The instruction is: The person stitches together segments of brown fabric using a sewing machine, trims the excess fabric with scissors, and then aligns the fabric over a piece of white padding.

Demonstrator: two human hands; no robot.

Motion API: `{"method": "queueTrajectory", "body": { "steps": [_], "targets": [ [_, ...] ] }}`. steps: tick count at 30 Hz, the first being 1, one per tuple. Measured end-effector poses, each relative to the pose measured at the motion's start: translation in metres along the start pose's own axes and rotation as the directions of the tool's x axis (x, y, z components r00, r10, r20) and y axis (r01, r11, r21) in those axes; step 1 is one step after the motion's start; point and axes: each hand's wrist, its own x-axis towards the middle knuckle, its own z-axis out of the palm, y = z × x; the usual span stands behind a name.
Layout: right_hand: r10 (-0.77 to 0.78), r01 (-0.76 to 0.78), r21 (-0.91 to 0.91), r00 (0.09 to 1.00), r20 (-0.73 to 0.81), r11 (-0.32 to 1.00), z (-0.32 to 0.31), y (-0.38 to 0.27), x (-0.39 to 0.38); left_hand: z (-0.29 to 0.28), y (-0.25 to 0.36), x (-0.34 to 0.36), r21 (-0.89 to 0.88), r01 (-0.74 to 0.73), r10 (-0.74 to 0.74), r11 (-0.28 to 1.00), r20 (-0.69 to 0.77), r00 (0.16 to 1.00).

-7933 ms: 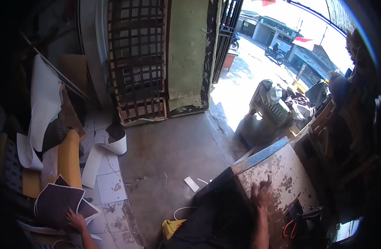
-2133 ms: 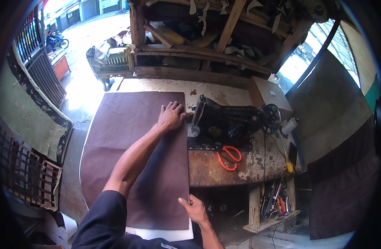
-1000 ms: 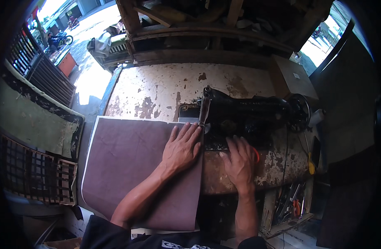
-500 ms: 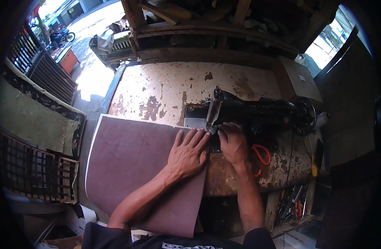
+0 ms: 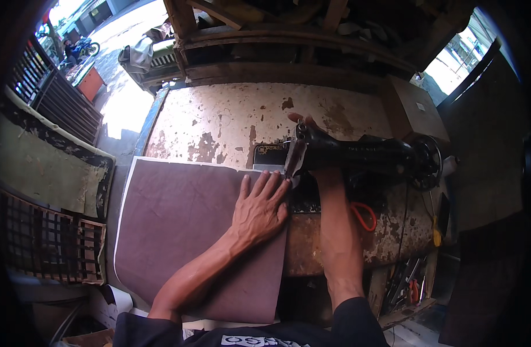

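A large maroon-brown sheet (image 5: 190, 231), like leatherette with a pale underside showing at its edges, lies on the worktable left of a black sewing machine (image 5: 363, 151). My left hand (image 5: 258, 205) rests flat on the sheet, fingers stretched out and their tips close to the presser area. The sheet's far edge runs beside the metal needle plate (image 5: 268, 161). My right arm reaches under the machine's arm. Some fingers of my right hand (image 5: 303, 118) show behind the machine's head; the machine hides the rest, so their grip is unclear.
Orange-handled scissors (image 5: 365, 216) lie right of my right forearm, their blades hidden. The worn tabletop (image 5: 219, 115) has peeling patches. A box (image 5: 418, 107) stands at the back right. Tools (image 5: 414, 289) sit in a rack below the table's right front. A wooden shelf (image 5: 288, 37) spans the back.
My right hand has left the sheet's edge by the needle and moved forward under the machine's arm to behind its head. My left hand stays flat on the sheet.
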Motion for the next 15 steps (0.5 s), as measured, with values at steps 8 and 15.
{"method": "queueTrajectory", "body": {
  "steps": [8,15],
  "targets": [
    [-0.107,0.092,-0.283,0.994,-0.038,0.955,-0.012,0.025,0.003,-0.001,-0.008,-0.002,0.029,0.026,-0.027,0.999,0.059,0.998],
    [-0.564,-0.259,-0.893,0.826,-0.007,-0.369,-0.027,0.030,-0.081,0.000,0.005,0.008,-0.024,-0.040,0.040,0.999,0.001,0.999]
  ]
}}
